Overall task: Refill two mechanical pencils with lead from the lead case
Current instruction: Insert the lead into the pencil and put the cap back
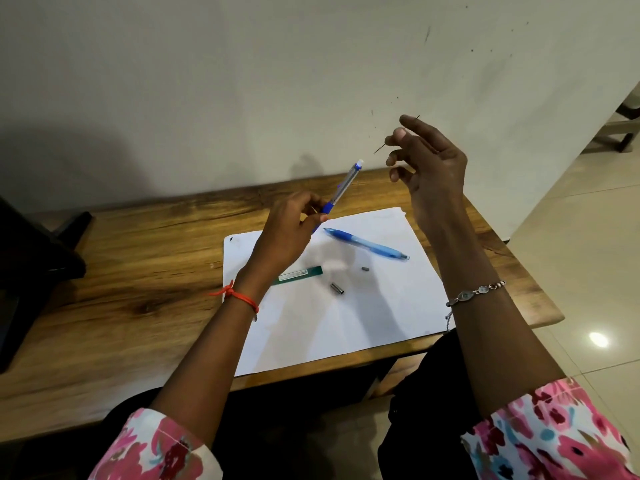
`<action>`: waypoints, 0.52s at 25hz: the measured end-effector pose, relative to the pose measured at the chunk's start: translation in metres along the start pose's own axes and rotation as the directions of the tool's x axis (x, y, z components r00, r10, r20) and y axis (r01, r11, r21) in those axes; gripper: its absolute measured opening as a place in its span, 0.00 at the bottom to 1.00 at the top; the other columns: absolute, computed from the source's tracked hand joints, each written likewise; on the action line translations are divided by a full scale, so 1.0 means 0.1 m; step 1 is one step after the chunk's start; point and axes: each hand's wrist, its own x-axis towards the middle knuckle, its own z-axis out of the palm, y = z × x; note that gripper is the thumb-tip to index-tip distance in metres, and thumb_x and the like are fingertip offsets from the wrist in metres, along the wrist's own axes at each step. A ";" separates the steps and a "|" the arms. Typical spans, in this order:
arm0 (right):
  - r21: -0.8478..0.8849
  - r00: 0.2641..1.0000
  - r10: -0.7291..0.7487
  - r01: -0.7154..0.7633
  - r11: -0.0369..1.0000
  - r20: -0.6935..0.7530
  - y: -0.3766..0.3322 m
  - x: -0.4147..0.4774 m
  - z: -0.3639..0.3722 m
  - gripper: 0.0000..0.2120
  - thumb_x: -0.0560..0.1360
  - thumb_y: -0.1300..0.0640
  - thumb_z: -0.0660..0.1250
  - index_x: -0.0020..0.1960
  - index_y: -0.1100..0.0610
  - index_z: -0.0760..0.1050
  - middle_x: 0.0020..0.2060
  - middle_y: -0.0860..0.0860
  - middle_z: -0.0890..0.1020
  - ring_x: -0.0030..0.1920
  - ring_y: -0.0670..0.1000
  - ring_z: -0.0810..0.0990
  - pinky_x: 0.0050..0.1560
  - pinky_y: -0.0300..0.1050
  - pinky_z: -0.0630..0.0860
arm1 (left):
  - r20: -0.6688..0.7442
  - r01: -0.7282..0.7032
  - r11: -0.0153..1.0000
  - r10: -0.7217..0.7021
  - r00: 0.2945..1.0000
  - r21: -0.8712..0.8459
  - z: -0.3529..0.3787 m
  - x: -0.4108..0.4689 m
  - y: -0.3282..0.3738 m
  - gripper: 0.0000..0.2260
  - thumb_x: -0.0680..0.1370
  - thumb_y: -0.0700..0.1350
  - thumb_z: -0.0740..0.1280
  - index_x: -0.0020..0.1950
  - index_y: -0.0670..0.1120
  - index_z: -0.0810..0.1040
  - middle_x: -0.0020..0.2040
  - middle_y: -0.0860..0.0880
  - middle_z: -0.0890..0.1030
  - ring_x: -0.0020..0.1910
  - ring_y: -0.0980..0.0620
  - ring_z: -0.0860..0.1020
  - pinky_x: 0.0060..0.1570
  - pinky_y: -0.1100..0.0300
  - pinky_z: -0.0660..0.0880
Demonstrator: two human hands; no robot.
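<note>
Fingers [398,135] pinch a lead [379,148]; green lead case [301,274] lies on paper [346,327].

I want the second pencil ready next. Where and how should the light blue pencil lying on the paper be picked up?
Probably pinch the light blue pencil across its mid-barrel, coming from above: it lies flat on the paper, slanted, with both long sides free. The right hand is nearer, but it holds a lead.
</note>
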 end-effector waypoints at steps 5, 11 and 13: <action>0.027 0.989 -0.026 0.022 0.999 0.144 -0.01 -0.02 0.05 0.08 0.74 0.66 0.67 0.50 0.57 0.79 0.35 0.53 0.82 0.33 0.51 0.75 0.29 0.40 0.69 | -0.001 0.000 1.000 0.000 1.000 -0.007 0.00 0.00 0.01 0.04 0.74 0.36 0.66 0.47 0.41 0.78 0.40 0.52 0.77 0.38 0.62 0.74 0.42 0.68 0.72; 0.007 0.984 -0.049 0.048 0.999 0.170 -0.01 -0.01 0.04 0.08 0.73 0.68 0.67 0.49 0.58 0.80 0.35 0.53 0.82 0.34 0.48 0.76 0.29 0.40 0.70 | 0.007 -0.007 1.000 0.007 1.000 0.000 0.02 0.00 0.02 0.04 0.74 0.35 0.66 0.48 0.40 0.78 0.42 0.52 0.77 0.40 0.57 0.75 0.43 0.63 0.73; -0.006 0.982 -0.053 0.055 0.998 0.183 0.00 -0.01 0.03 0.08 0.73 0.68 0.67 0.49 0.58 0.80 0.34 0.51 0.82 0.34 0.49 0.75 0.30 0.40 0.70 | 0.007 -0.014 1.000 0.014 1.000 0.018 0.03 0.00 0.02 0.04 0.74 0.36 0.66 0.48 0.40 0.78 0.42 0.52 0.76 0.39 0.60 0.74 0.40 0.73 0.70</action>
